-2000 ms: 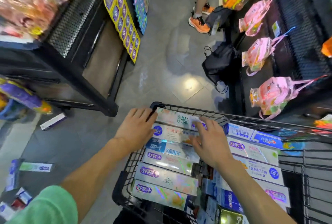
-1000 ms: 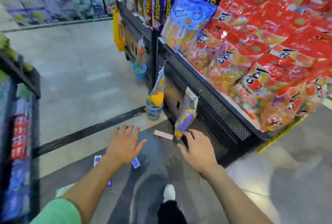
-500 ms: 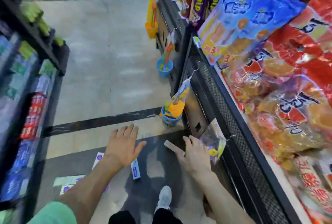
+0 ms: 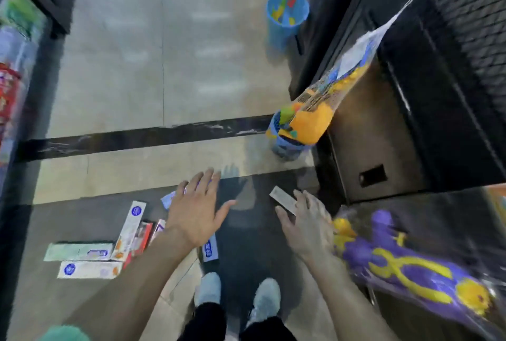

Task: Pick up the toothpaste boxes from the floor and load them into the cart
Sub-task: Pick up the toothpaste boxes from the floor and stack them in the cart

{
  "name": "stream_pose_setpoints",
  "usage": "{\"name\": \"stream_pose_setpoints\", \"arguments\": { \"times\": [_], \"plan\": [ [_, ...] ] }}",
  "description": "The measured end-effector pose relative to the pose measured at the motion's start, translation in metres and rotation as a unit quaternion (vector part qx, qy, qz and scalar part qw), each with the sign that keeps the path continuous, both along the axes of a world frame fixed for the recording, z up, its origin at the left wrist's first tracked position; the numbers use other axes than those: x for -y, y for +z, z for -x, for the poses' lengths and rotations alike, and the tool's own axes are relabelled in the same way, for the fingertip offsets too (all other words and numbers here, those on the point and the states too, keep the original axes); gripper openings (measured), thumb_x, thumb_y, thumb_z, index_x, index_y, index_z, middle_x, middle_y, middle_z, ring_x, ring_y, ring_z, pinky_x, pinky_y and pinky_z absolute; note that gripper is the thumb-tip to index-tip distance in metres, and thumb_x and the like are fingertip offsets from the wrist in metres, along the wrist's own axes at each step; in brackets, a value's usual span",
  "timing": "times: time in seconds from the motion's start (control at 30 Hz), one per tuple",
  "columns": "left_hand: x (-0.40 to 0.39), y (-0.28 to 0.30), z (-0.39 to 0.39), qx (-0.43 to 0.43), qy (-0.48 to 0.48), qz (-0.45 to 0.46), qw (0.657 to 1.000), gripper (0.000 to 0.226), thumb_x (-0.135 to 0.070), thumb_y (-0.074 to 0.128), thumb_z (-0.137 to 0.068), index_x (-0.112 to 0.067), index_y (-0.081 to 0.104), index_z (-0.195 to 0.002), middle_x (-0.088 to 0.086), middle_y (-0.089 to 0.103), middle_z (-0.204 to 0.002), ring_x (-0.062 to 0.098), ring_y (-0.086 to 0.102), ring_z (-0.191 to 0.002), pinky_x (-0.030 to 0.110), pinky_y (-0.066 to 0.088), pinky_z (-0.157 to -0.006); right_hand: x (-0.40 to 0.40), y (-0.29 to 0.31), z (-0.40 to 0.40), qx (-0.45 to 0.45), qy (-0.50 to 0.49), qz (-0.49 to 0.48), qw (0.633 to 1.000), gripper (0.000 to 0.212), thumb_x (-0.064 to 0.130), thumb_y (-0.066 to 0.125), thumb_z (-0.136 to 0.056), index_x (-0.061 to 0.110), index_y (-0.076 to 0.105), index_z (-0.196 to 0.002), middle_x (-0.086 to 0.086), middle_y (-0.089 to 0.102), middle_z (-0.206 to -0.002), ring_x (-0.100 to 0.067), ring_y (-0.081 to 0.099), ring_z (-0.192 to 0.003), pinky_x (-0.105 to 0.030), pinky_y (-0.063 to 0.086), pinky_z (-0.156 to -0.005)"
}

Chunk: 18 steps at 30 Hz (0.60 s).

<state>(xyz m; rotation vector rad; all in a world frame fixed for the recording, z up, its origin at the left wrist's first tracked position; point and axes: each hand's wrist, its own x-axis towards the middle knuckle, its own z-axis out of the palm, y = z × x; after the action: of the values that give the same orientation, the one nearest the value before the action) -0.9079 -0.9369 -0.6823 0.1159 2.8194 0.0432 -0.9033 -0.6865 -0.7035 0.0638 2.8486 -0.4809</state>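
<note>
Cardboard toothpaste boxes (image 4: 128,230) are scattered flat on the floor (image 4: 153,67), mostly beneath the left hand (image 4: 195,213); 1 lies beside the right hand (image 4: 306,224). Both are spread, holding nothing. Light, stiff, crushable: long edges should be pinched.

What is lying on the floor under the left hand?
Under the left hand, ends of toothpaste boxes show: a blue-and-white one beyond the fingers and another near the wrist. Their middles, and anything between them, are covered.

Green short sleeve (image 4: 64,334) on left arm; forearms bare. Black trousers (image 4: 238,324), pale blue-grey shoes (image 4: 209,287). No rings/watch seen.
</note>
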Motion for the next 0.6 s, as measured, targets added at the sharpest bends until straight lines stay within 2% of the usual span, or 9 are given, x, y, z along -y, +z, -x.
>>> {"name": "stream_pose_setpoints", "arguments": {
  "times": [0.13, 0.2, 0.27, 0.33, 0.5, 0.6],
  "plan": [
    [0.031, -0.151, 0.009, -0.016, -0.008, 0.013, 1.0, 0.085, -0.069, 0.013, -0.095, -0.013, 0.034, -0.156, 0.007, 0.037, -0.16, 0.027, 0.038, -0.143, 0.047, 0.035, -0.113, 0.005, -0.148, 0.007, -0.005, 0.015, -0.031, 0.999, 0.071, 0.065, 0.037, -0.088, 0.012, 0.061, -0.128, -0.014, 0.063, -0.131, -0.034, 0.058, -0.12, -0.048, 0.05, -0.096],
    [0.043, -0.224, 0.016, -0.006, -0.006, 0.012, 1.0, 0.088, -0.07, 0.01, -0.093, -0.012, 0.034, -0.155, 0.009, 0.037, -0.16, 0.029, 0.038, -0.143, 0.049, 0.035, -0.113, -0.001, -0.22, 0.013, -0.02, 0.037, -0.048, 0.998, 0.071, 0.063, 0.037, -0.09, 0.008, 0.06, -0.128, -0.017, 0.063, -0.126, -0.038, 0.06, -0.114, -0.047, 0.05, -0.093],
    [0.047, -0.288, 0.021, -0.006, -0.013, 0.014, 1.0, 0.095, -0.074, 0.003, -0.091, -0.011, 0.038, -0.153, 0.011, 0.039, -0.158, 0.032, 0.041, -0.141, 0.051, 0.038, -0.11, -0.01, -0.284, 0.021, 0.001, 0.034, -0.069, 0.997, 0.075, 0.066, 0.034, -0.091, 0.009, 0.054, -0.135, -0.016, 0.059, -0.131, -0.039, 0.057, -0.117, -0.048, 0.047, -0.096],
    [0.045, -0.344, 0.025, -0.01, -0.011, 0.023, 1.0, 0.097, -0.075, 0.001, -0.089, -0.013, 0.033, -0.156, 0.009, 0.034, -0.162, 0.032, 0.039, -0.143, 0.051, 0.035, -0.113, -0.023, -0.337, 0.033, 0.01, 0.027, -0.096, 0.995, 0.075, 0.068, 0.034, -0.092, 0.012, 0.05, -0.139, -0.015, 0.055, -0.134, -0.04, 0.054, -0.119, -0.048, 0.044, -0.098],
    [0.047, -0.43, 0.039, -0.049, -0.046, 0.022, 0.998, 0.09, -0.074, 0.014, -0.092, -0.013, 0.033, -0.156, 0.01, 0.035, -0.161, 0.032, 0.039, -0.142, 0.05, 0.031, -0.115, -0.049, -0.419, 0.055, 0.024, 0.04, -0.163, 0.985, 0.08, 0.072, 0.044, -0.089, 0.017, 0.039, -0.146, -0.011, 0.049, -0.144, -0.039, 0.052, -0.121, -0.046, 0.042, -0.096],
    [0.051, -0.448, 0.04, -0.062, -0.091, 0.022, 0.994, 0.086, -0.072, 0.02, -0.095, -0.013, 0.036, -0.154, 0.01, 0.04, -0.157, 0.031, 0.04, -0.141, 0.048, 0.032, -0.115, -0.055, -0.439, 0.052, 0.036, 0.021, -0.158, 0.987, 0.076, 0.063, 0.059, -0.087, 0.02, 0.037, -0.145, -0.014, 0.053, -0.136, -0.041, 0.053, -0.115, -0.047, 0.043, -0.092]
  ]
}}
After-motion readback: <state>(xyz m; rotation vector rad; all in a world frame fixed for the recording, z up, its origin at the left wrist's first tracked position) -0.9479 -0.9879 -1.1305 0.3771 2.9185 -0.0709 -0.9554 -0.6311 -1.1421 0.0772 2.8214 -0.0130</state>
